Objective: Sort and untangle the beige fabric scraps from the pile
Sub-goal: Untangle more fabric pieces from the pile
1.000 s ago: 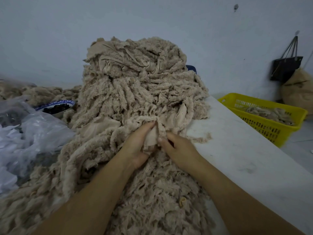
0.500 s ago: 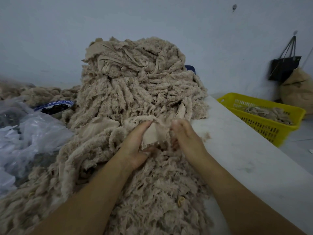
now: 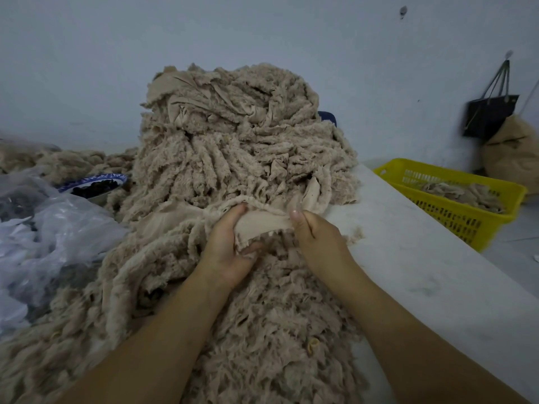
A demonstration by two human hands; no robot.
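Hundreds of beige scraps form one tall pile (image 3: 233, 158) on the white table (image 3: 423, 258). It slopes down toward us and passes under our forearms. Crumpled clear plastic (image 3: 52, 228) lies to its left. Off the table's right edge sits a yellow basket (image 3: 455, 211) with a few scraps in the bottom.

Our left hand (image 3: 230, 252) grips one end of a smooth-faced scrap (image 3: 262, 225) at the foot of the pile, fingers curled round it. Our right hand (image 3: 318, 237) pinches the other end between thumb and fingers. The strip is stretched flat between the two, and its upper edge runs into the heap.

Handling, as we judge it: light, soft and limp, with no stiffness to push against. The fuzzy fringes probably catch on neighbouring pieces, so a quick pull may drag others along. The best hold seems to be the flat smooth face or a clean end, since the fluffy edge may shed or slip. Untangling of this piece is not yet done.
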